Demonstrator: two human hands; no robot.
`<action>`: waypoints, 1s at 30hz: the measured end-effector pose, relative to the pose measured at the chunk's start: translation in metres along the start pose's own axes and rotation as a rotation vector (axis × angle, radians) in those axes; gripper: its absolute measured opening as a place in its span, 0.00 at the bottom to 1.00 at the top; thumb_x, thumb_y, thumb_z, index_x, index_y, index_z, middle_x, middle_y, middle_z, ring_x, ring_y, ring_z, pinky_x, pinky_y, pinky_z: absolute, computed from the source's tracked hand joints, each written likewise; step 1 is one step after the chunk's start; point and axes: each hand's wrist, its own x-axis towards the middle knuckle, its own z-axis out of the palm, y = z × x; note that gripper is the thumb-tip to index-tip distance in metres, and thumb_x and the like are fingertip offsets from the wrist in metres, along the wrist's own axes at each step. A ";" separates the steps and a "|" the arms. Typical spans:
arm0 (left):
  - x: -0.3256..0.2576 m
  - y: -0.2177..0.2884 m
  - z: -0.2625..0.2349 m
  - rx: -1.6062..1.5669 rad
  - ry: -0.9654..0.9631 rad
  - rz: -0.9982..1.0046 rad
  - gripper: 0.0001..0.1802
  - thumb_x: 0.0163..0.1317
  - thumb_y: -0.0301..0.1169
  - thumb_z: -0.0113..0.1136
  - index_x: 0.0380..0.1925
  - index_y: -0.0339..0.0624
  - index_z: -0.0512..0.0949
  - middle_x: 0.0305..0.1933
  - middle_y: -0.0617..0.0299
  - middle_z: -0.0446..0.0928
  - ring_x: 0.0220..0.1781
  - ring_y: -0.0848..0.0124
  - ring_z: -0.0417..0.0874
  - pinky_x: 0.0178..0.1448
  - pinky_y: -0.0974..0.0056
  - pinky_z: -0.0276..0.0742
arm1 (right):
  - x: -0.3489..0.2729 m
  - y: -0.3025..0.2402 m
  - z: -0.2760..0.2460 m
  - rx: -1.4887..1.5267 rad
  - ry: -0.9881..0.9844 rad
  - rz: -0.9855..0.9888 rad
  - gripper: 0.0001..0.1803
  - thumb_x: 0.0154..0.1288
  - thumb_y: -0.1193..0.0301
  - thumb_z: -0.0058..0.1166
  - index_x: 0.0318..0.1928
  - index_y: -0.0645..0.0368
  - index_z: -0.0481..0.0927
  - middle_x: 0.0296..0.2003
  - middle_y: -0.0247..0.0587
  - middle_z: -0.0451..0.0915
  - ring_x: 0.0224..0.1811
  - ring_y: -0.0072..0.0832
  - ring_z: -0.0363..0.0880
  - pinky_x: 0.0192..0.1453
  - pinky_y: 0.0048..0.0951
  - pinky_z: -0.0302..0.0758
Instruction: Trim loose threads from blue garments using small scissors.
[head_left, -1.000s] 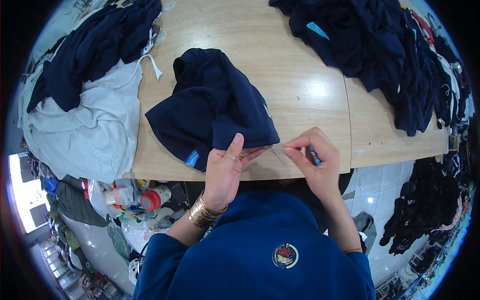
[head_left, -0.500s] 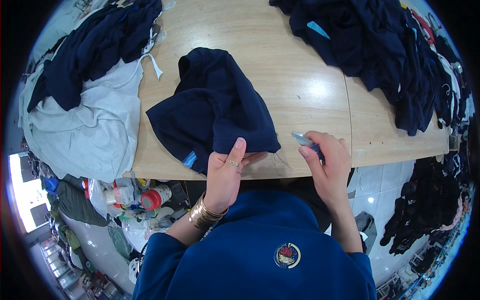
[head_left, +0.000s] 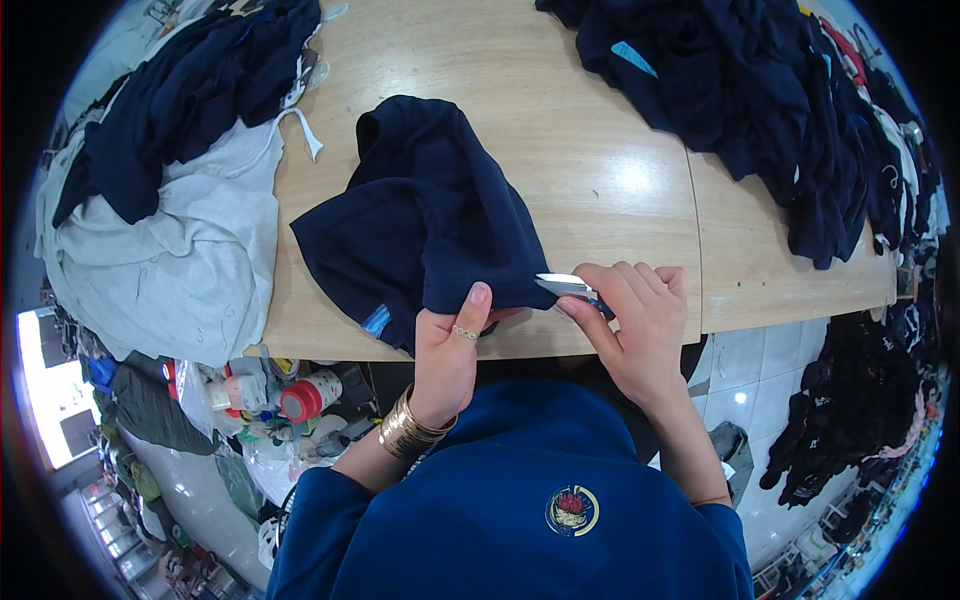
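Observation:
A folded navy blue cloth piece [head_left: 440, 210] lies at the near edge of the table, with a small bright blue patch [head_left: 376, 320] on its lower left. My left hand [head_left: 455, 345] grips its near edge, thumb on top and fingers underneath. In my right hand [head_left: 630, 315] is a small pair of thread snips [head_left: 570, 286] with shiny blades. The blades point left and meet the cloth's near right corner. Part of the snips' handle is hidden by my fingers.
Pale wood tabletop [head_left: 620, 210] lies around the cloth. Navy garments [head_left: 720, 100] are heaped at the far right, and more navy cloth [head_left: 220, 90] rests on a light grey fabric [head_left: 180, 260] at the left. Below the table stands a red-lidded jar [head_left: 305, 398].
My right hand has moved left with the snips, bringing the blades from beside the cloth to its near right corner. My left hand keeps its grip in the same place.

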 end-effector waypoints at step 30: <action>0.000 -0.003 -0.001 0.044 -0.011 0.006 0.16 0.67 0.37 0.44 0.49 0.39 0.70 0.48 0.56 0.75 0.48 0.67 0.77 0.52 0.57 0.74 | -0.009 0.001 0.000 0.144 0.027 0.097 0.10 0.55 0.63 0.58 0.33 0.55 0.77 0.20 0.30 0.72 0.21 0.23 0.67 0.34 0.28 0.54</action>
